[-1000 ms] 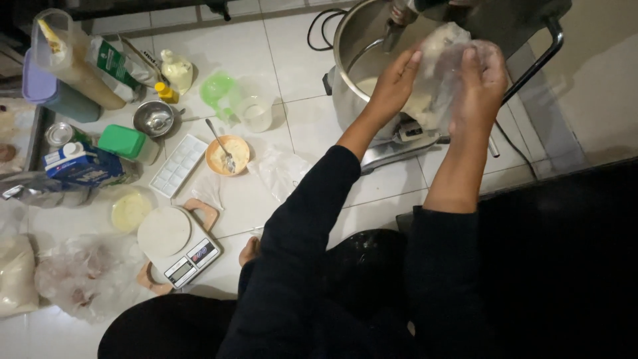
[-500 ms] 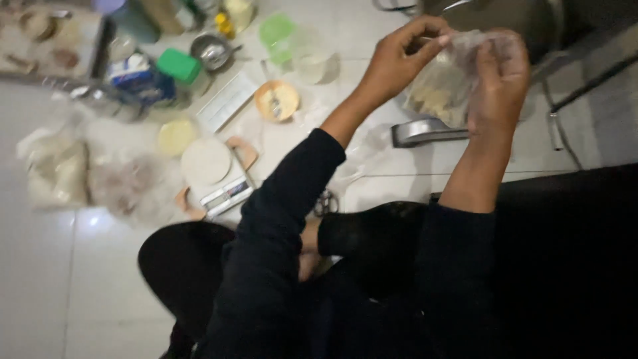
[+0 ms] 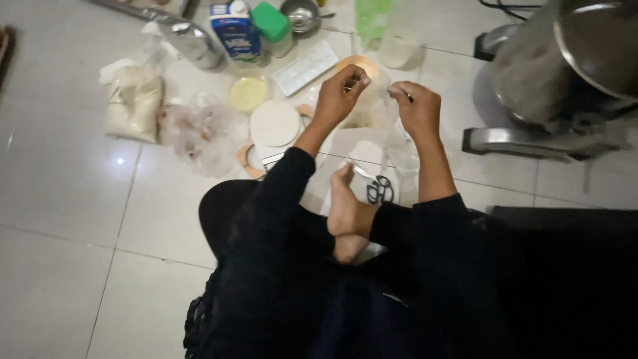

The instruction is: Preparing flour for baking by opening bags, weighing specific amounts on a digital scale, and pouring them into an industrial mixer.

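I sit on a tiled floor with my legs folded, one bare foot showing. My left hand and my right hand are raised side by side and each pinches an upper corner of a clear plastic bag that hangs between them. The bag looks mostly limp, with a pale remnant inside. Under the bag lie black-handled scissors on a white sheet. A large steel stand mixer bowl stands to the right of my right hand.
To the left stand a kitchen scale with a white plate, a yellow-filled dish, a white tray, a blue milk carton, a green-lidded jar, a steel bowl, a flour bag and a crumpled plastic bag.
My hands have come away from the mixer bowl and moved down and left with the plastic bag, which now hangs over the floor in front of me. The view has tilted downward.
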